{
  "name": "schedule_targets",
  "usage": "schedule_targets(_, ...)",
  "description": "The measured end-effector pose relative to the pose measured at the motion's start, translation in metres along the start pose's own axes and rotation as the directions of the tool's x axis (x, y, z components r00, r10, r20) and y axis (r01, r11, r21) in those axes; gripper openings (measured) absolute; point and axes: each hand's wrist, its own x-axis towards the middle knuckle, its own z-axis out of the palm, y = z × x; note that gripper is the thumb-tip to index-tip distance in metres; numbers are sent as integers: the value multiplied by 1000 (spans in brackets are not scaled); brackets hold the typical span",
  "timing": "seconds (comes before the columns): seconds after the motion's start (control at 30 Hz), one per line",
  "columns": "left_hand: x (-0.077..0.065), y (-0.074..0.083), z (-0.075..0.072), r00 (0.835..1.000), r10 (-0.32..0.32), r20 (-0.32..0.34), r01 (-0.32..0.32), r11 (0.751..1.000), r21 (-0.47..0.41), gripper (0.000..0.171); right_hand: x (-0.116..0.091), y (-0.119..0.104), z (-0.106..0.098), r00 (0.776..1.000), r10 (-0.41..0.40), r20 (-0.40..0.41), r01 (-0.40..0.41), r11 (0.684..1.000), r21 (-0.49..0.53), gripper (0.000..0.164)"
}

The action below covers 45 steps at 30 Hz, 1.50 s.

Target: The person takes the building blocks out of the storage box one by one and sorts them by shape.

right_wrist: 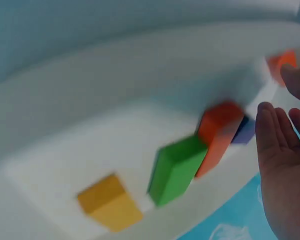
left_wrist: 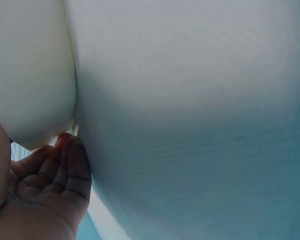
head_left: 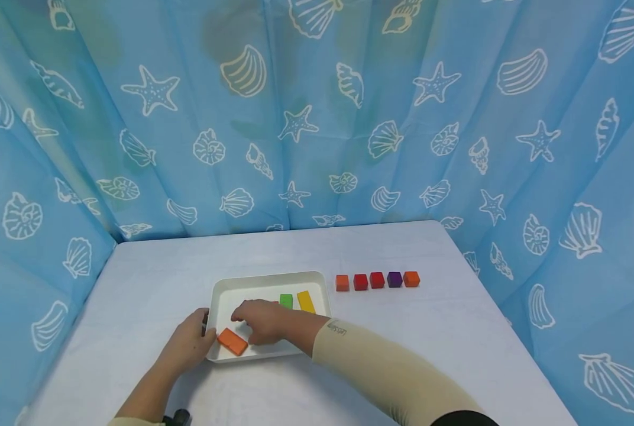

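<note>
A white tray (head_left: 253, 289) lies on the table. My left hand (head_left: 189, 343) grips its left end, and in the left wrist view the fingers curl at the corner of the tray (left_wrist: 32, 70). My right hand (head_left: 264, 319) reaches over the tray; its fingers look straight in the right wrist view, with nothing between them and the thumb. An orange block (head_left: 233, 342) lies near the tray's front left. Green (head_left: 286, 300) and yellow (head_left: 306, 302) blocks lie farther right. The right wrist view also shows a red-orange block (right_wrist: 220, 130) and a purple block (right_wrist: 244, 131), mostly hidden from the head camera.
Right of the tray, a row of cubes stands on the white tablecloth (head_left: 413, 343): orange (head_left: 342, 283), red (head_left: 361, 282), red (head_left: 377, 280), purple (head_left: 394, 279) and orange (head_left: 411, 278). A blue curtain (head_left: 317, 148) with shells surrounds the table's back and sides.
</note>
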Motion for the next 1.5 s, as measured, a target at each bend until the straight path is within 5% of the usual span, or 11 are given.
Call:
schedule_targets(0.67, -1, -4, 0, 1000, 23, -3, -23, 1000, 1, 60, 16, -18, 22, 997, -78, 5, 78, 989, -126, 54)
schedule_targets(0.97, -2, -4, 2, 1000, 25, -10, -25, 1000, -2, 60, 16, -20, 21, 1000, -13, -3, 12, 993, -120, 39)
schedule_targets(1.3, 1, -3, 3, 1000, -2, 7, 2, 1000, 7, 61, 16, -7, 10, 1000, -4, -27, 1, 996, -90, 48)
schedule_targets(1.5, 1, -2, 4, 1000, -8, -2, 8, 1000, 14, 61, 10, 7, -4, 997, 69, -41, -70, 997, -35, 50)
